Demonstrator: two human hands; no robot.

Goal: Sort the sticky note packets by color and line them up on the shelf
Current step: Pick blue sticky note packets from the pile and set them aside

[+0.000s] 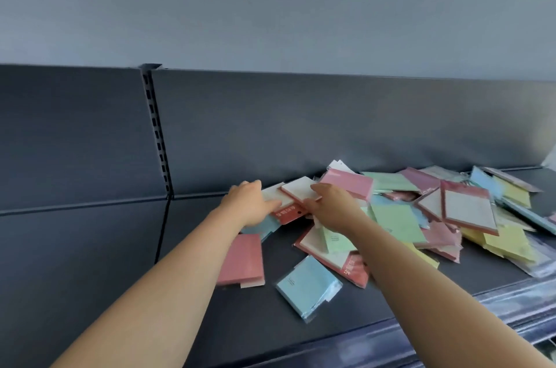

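Sorting barely begun, by the look of it. Pinching a white-faced sticky note packet with a red card header (288,205) from both sides: left grip (249,205) curled on its left edge, right grip (331,208) closed on its right, close to the back edge of the dark grey metal shelf (195,247). Cannot tell whether one packet or two overlapped. Beyond, toward the shelf's right end, a loose mixed heap of pink, green, blue and yellow wrapped packets (421,217), nothing lined up. Nearer the front edge, a flat salmon-pink packet (242,259) and a pale blue packet (307,286). Next, probably: lift clear without dragging neighbours, carry leftward, set square against the back edge to start a row.
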